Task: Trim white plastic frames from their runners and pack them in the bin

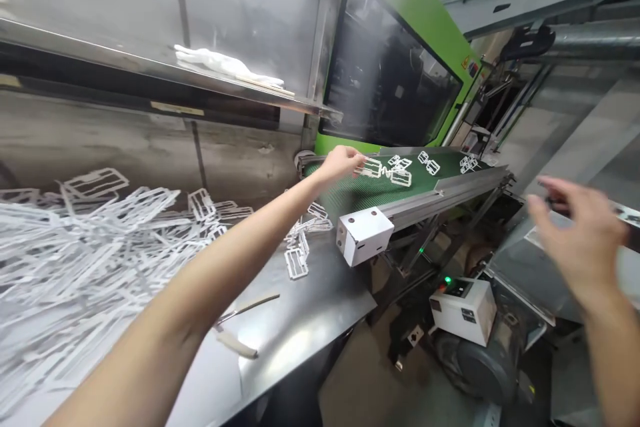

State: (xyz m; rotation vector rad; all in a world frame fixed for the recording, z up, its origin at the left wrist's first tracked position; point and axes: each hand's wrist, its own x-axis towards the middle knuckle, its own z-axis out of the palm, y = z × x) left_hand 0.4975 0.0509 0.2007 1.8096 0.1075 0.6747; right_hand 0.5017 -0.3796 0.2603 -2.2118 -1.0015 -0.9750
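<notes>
My left hand [343, 163] reaches far out over the green conveyor belt [350, 193], its fingers closed on a white plastic frame part [373, 168] at the belt's near end. More white frame parts [400, 177] lie further along the belt. My right hand [580, 233] hovers at the right, blurred, fingers spread and holding nothing I can make out. A big heap of white plastic frames [85, 247] covers the steel table [300, 320] at the left.
A pair of cutters [240, 327] lies on the steel table near its edge. A white glove [225, 67] rests on the upper shelf. The green moulding machine [400, 67] stands behind the belt. A white motor box [463, 310] sits on the floor below.
</notes>
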